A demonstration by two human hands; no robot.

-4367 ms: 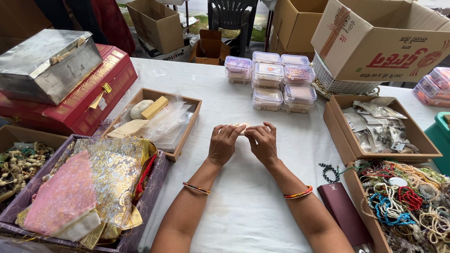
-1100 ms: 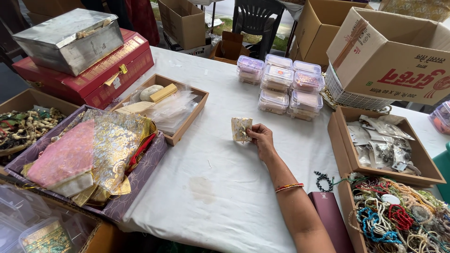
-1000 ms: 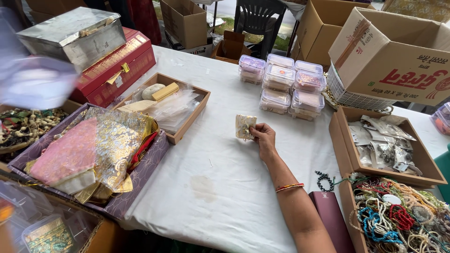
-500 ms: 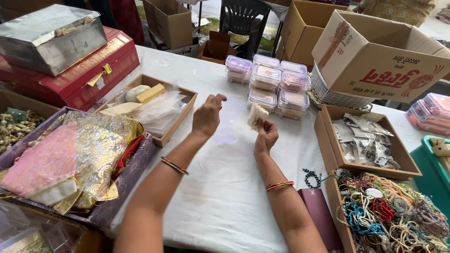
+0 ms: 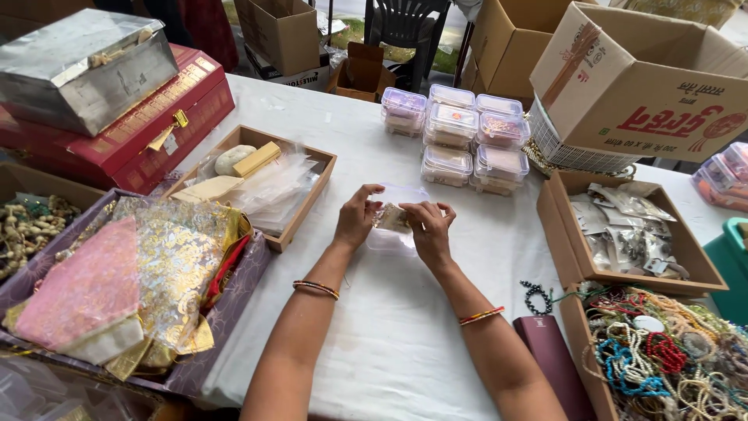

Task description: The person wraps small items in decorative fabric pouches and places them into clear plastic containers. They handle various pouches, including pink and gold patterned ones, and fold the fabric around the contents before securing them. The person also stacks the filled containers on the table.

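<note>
My left hand (image 5: 357,218) and my right hand (image 5: 427,228) meet over the white tablecloth (image 5: 389,335). Together they grip a small beige packet (image 5: 391,217) and a clear plastic bag (image 5: 399,238) around or behind it; I cannot tell whether the packet is inside the bag. Both wrists wear thin red and gold bangles. A shallow brown tray (image 5: 312,191) with clear bags, a pale oval stone and a yellow block lies just left of my left hand.
Stacked clear lidded containers (image 5: 463,132) stand beyond my hands. A tray of small packets (image 5: 631,234) and a box of bead necklaces (image 5: 670,359) lie right. A purple box of gold and pink pouches (image 5: 132,288), a red case (image 5: 140,132) and a metal box (image 5: 86,66) lie left. Cardboard cartons (image 5: 654,86) stand behind.
My left hand has come back from off the table's left side and joined my right. The packet has dropped from raised in my right hand to between both hands, now with a clear bag.
</note>
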